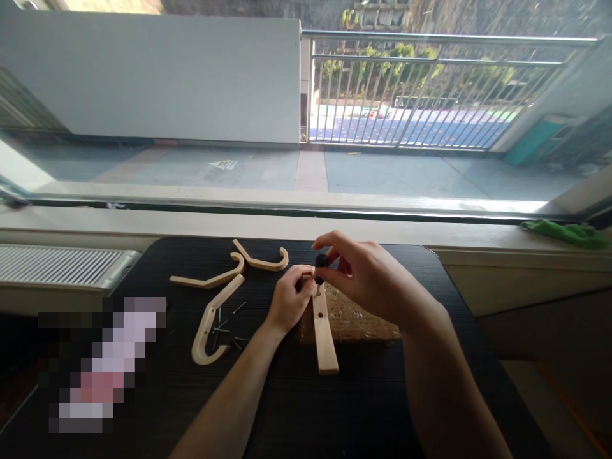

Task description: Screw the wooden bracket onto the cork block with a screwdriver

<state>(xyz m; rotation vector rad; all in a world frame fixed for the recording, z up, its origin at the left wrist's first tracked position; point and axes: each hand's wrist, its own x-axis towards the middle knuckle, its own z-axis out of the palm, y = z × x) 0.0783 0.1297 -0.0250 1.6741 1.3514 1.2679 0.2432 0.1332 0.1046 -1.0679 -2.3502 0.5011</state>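
- head view: left hand (pixel 292 298) has its fingers curled closed around the far part of a wooden piece (pixel 326 341), thumb near the hole being worked; likely a brace against twisting.
- right hand (pixel 366 271) pinches a stubby black-handled driver (pixel 321 260) between thumb and fingers, set upright over the wood, probably so force runs straight down.
- wooden piece lies across a brown wrapped block (pixel 366 317), near end jutting past its edge. block seems to serve as a raised rest above the dark table (pixel 335 414).
- second hole, nearer the wearer, is uncovered; far end is hidden by the hands, shape can't be told.
- loose screws (pixel 221 329) lie left of the left forearm, beside a curved wooden hook (pixel 204 322); presumably put there for easy reach.
- two more hooks (pixel 262 263) sit farther back, apart from the block, perhaps to leave elbow room.
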